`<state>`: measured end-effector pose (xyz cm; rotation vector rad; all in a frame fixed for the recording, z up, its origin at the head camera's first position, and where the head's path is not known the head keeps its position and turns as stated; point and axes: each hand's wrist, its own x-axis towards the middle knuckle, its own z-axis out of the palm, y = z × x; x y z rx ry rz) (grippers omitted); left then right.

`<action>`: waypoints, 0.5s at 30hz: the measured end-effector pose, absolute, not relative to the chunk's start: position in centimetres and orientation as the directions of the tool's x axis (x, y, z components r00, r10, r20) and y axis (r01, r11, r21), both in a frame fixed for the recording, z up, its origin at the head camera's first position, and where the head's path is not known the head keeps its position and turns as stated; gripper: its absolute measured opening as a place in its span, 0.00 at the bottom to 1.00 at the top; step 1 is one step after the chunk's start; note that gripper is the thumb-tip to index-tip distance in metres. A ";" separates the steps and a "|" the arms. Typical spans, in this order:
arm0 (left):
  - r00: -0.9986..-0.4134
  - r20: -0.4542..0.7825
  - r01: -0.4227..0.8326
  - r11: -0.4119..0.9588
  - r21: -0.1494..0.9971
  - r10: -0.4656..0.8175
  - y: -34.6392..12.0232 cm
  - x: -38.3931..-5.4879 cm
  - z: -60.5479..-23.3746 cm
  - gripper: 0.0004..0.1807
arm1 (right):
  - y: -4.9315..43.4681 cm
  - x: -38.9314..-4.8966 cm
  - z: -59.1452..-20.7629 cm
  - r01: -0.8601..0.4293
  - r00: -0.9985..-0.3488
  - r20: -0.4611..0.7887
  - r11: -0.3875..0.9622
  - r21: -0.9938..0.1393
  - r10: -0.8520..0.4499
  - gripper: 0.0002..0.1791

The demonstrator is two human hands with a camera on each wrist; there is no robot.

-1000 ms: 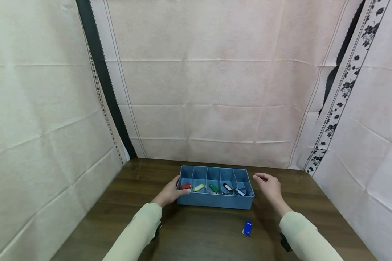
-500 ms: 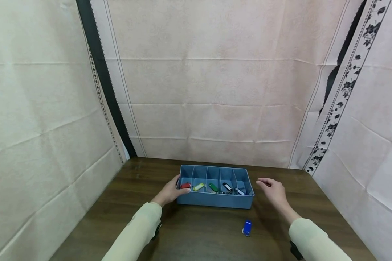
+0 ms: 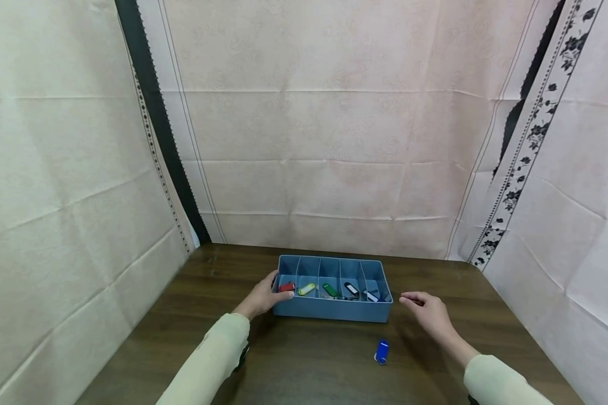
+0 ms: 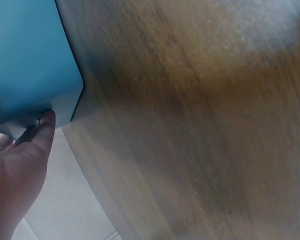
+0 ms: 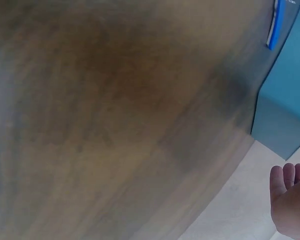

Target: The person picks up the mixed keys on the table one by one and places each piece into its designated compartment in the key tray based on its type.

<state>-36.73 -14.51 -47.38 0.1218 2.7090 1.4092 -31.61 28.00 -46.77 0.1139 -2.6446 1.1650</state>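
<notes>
A blue compartment box (image 3: 331, 309) stands on the table, with dividers between its compartments. My left hand (image 3: 261, 293) grips its left end, thumb at the front and fingers on the end wall. Inside lie a red key tag (image 3: 286, 287), a yellow key tag (image 3: 307, 289), a green key tag (image 3: 330, 290), a black key tag (image 3: 352, 289) and, at the right, a white-labelled key tag (image 3: 371, 296). In front of the box a blue key tag (image 3: 382, 351) with a ring lies on the table. My right hand (image 3: 428, 313) hovers right of the box, fingers loosely curled, holding nothing visible.
The dark wooden table (image 3: 304, 371) runs back to a pale cloth (image 3: 334, 185) hung behind it. More cloth hangs along the left and right sides.
My right hand has drawn back toward me and slightly right, away from the box's right end. The left hand still grips the box, and the blue key tag stays on the table.
</notes>
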 end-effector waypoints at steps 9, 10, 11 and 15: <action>-0.993 -0.042 0.027 0.570 0.821 0.107 -14.4 -36.6 -47.2 0.50 | 27.8 -30.2 -47.6 -0.167 -0.975 0.223 0.680 -0.714 -0.006 0.17; -0.993 -0.042 0.027 0.568 0.822 0.108 -14.4 -36.6 -47.1 0.50 | 27.6 -30.0 -47.8 -0.165 -0.977 0.214 0.678 -0.717 -0.012 0.16; -0.993 -0.044 0.025 0.567 0.823 0.107 -14.4 -36.6 -47.1 0.50 | 27.5 -29.8 -47.9 -0.165 -0.978 0.209 0.675 -0.719 -0.017 0.15; -0.993 -0.041 0.028 0.569 0.822 0.109 -14.4 -36.5 -47.1 0.53 | 26.8 -29.0 -48.6 -0.154 -0.982 0.188 0.665 -0.731 -0.020 0.12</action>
